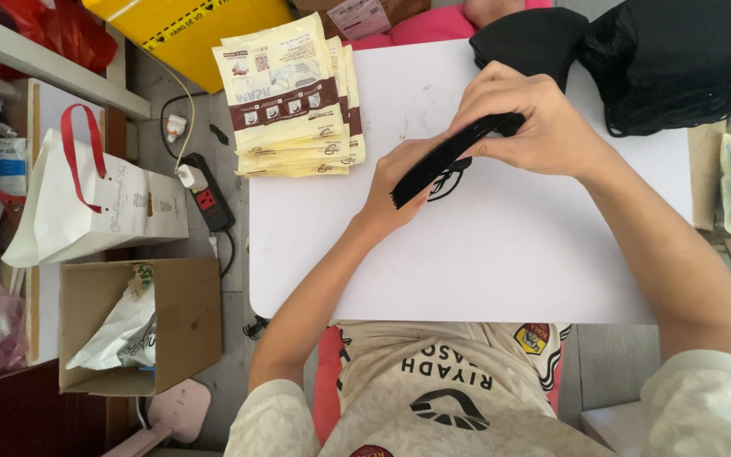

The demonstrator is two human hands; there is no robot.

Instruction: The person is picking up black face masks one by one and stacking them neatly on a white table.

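Both hands are on a thin stack of black face masks [450, 156], held just above the white table [509, 254], middle-far area.

Materials: the masks look like soft matte fabric, pressed flat into a slim bundle with a layered edge showing. A thin black ear loop hangs under the bundle and curls onto the table. The tabletop is smooth, matte white, with rounded near corners.

Orientation: the bundle's long axis runs diagonally, with the low end near-left and the high end far-right. The near-left end is squared off and free; the far-right end sits under the right hand.

Left hand [399, 190]: under the bundle near its lower end, fingers curled up against it, supporting it. Right hand [530, 118]: over the upper end, fingers closed down, pinching the stack from above.

Around it:
- Fanned stack of cream pouches with brown bands [294, 97], glossy flat packets, far-left on the table, apart from the hands.
- Big heap of black masks [678, 63] at the far-right table corner, with a smaller black mask pile [522, 42] just left of it, close behind the right hand.
- Yellow box [192, 30] far-left, beyond the table.
- Floor, left: black power strip [209, 199] with a white plug, white paper bag with red handles [86, 203], and an open cardboard box [141, 326] with a crumpled plastic bag inside.
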